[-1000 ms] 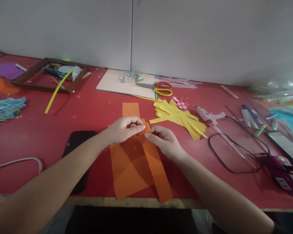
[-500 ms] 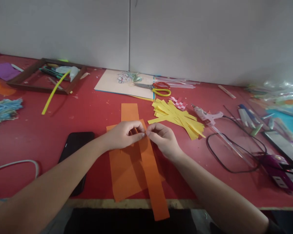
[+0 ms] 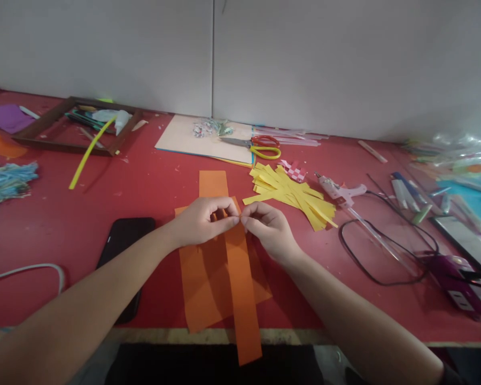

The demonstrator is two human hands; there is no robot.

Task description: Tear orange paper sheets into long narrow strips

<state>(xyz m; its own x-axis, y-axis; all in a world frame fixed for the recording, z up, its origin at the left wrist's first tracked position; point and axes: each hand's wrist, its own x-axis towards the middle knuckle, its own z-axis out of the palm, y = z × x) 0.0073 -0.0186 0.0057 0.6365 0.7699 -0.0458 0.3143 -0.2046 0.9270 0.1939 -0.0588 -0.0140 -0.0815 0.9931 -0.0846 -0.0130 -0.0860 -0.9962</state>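
Note:
An orange paper strip hangs from between my hands, its lower end reaching past the table's front edge. My left hand pinches the strip's top end between thumb and forefinger. Right against it, my right hand pinches the same end, fingertips almost touching the left ones. Below lie wider orange paper sheets, partly covered by the strip and its shadow. Another orange piece sticks out beyond my left hand. Close to my right hand is a pile of yellow paper strips.
A black phone lies left of the paper. Scissors rest on pale sheets at the back. To the right are a glue gun with its cable and a purple power strip. A brown frame stands back left.
The strip's lower end has swung to the left, so it hangs straighter. Both hands stay in nearly the same place, still pinching.

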